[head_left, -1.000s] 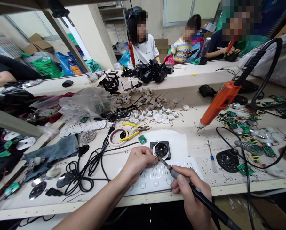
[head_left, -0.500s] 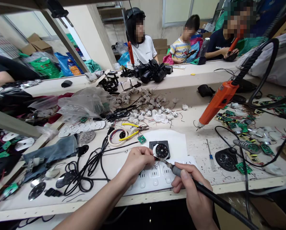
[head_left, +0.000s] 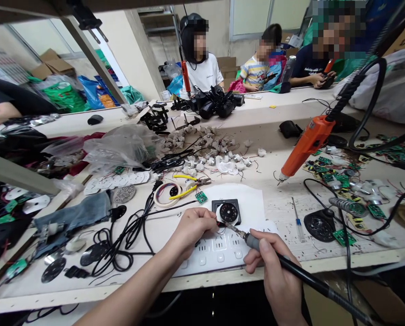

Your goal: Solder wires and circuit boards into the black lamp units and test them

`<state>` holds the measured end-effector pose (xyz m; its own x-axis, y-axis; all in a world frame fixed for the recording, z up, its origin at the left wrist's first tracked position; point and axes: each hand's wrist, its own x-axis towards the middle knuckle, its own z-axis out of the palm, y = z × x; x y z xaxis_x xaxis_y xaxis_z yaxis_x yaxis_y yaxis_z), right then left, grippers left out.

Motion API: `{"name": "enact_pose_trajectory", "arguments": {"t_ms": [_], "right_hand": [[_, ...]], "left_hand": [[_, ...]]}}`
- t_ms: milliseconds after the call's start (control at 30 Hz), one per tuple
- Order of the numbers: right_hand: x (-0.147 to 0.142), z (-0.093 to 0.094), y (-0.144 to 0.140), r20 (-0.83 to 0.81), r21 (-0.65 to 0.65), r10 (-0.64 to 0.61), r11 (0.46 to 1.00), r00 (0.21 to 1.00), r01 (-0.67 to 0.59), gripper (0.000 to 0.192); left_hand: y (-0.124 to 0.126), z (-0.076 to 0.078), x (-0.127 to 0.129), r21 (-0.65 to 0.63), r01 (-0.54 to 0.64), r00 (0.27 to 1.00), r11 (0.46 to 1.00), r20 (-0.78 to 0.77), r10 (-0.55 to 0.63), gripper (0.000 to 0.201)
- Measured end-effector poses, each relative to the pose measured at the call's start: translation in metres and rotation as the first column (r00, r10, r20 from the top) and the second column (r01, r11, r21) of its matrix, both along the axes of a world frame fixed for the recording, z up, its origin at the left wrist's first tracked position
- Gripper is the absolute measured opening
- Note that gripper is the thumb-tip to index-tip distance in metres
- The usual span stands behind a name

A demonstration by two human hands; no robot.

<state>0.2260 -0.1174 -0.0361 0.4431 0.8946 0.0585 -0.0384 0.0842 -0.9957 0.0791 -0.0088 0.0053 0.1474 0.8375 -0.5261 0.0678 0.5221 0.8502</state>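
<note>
Speaker (head_left: 228, 212): lay on white paper, just beyond the left fingertips.
Left hand (head_left: 193, 229): fingers (head_left: 212, 220) pinched shut on a thin wire.
Right hand (head_left: 276, 276): closed round soldering iron (head_left: 257, 243), tip beside the speaker.

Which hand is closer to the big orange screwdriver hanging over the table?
Right. The right hand sits below the orange electric screwdriver; the left hand is farther left.

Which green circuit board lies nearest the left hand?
The lone green circuit board beside the yellow-handled pliers, just beyond the left hand; the others lie scattered far right.
</note>
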Motion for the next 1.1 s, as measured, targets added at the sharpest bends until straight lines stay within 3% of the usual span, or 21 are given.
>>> {"name": "enact_pose_trajectory", "arguments": {"t_ms": [400, 1100], "right_hand": [[-0.004, 0.003, -0.001, -0.023, -0.038, -0.030, 0.999, 0.999, 0.029, 0.035], [0.004, -0.007, -0.014, -0.131, -0.031, -0.020, 0.999, 0.991, 0.016, 0.034]], "left_hand": [[0.001, -0.002, 0.002, -0.029, -0.007, 0.998, 1.000, 0.065, 0.009, 0.020], [0.004, -0.009, -0.002, -0.038, 0.024, 0.993, 0.999, 0.118, -0.019, 0.022]]}}
